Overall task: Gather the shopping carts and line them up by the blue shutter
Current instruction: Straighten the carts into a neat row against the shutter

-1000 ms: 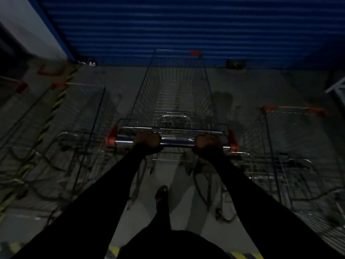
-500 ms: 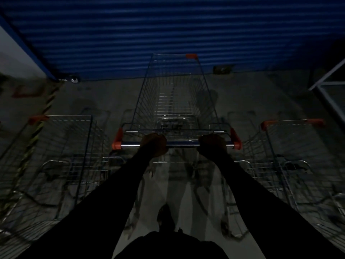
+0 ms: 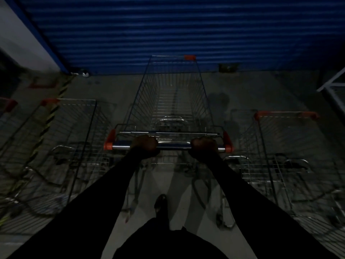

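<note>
A wire shopping cart with red corner caps stands straight ahead of me, its nose close to the blue shutter. My left hand grips the chrome handle bar left of centre. My right hand grips the same bar right of centre. A second cart is parked to the left and a third cart to the right, both facing the shutter and set further back from it.
The scene is dim. A black-and-yellow hazard stripe runs along the concrete floor at left. A white wall borders the shutter's left edge. A pale metal frame juts in at right. My shoe shows below the cart.
The cart in my hands has rolled a little closer to the shutter between the two parked carts. My view has swung slightly, and both hands kept their grip on the bar.
</note>
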A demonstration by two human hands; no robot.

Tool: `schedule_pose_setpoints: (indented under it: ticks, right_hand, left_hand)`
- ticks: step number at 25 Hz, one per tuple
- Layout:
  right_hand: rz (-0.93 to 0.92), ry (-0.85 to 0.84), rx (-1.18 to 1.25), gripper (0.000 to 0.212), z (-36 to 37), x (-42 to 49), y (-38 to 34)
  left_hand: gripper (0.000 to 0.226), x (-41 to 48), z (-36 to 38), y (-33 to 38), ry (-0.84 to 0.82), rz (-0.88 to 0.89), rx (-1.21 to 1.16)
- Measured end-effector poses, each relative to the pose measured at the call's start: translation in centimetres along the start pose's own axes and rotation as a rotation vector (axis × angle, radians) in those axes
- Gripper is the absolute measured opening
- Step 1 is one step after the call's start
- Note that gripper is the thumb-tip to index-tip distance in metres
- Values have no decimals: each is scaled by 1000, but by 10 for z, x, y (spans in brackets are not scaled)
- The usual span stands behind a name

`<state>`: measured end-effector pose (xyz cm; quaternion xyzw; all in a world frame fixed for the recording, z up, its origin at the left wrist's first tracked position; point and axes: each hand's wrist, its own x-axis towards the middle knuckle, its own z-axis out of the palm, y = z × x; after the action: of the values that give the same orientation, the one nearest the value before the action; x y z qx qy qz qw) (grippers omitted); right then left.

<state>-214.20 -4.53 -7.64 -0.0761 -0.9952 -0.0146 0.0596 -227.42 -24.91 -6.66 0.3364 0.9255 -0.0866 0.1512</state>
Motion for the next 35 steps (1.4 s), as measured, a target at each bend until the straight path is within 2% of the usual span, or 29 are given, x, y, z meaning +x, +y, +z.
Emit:
schedule_pose_setpoints:
  ticks: [2, 6, 9, 10, 12, 14, 17, 20, 24, 26, 28, 32, 35]
  right_hand:
    - [-35, 139, -23, 10, -10, -24, -5]
    - [-93, 246, -21, 13, -7, -66, 4]
    - [-54, 312, -55, 19, 0, -103, 7]
    - [-37, 334, -72, 21, 1, -114, 6]
    - [-33, 349, -129, 21, -6, -136, -1]
    - [-54, 346, -153, 19, -15, -156, -8]
    - [-57, 297, -145, 15, -24, -185, -19]
    - [-20, 146, -79, 17, -31, -211, -35]
    - [146, -243, 39, 33, -56, -244, -62]
    - [176, -262, 38, 41, -60, -261, -78]
    - [197, -253, 22, 45, -64, -275, -95]
    - [209, -281, -98, 34, -66, -307, -119]
    - [194, -245, -138, 34, -64, -330, -132]
  left_hand:
    - [42, -24, 5, 5, 18, -30, 35]
    - [39, -70, 18, 32, 47, 26, 49]
    - [36, -98, 28, 53, -15, -51, -132]
    - [36, -106, 31, 57, 23, -26, -147]
    - [36, -131, 31, 66, 152, 70, 14]
    - [37, -155, 26, 74, 154, 141, 117]
    - [40, -178, 32, 80, 123, 74, 108]
    - [40, -208, 32, 86, 155, 109, 175]
    - [38, -240, 55, 78, 129, 90, 163]
    - [38, -257, 63, 77, 37, 129, 83]
    - [37, -269, 76, 73, 142, 195, 80]
    - [40, -298, 101, 63, 239, 279, 48]
    - [28, -319, 119, 55, 240, 279, 44]
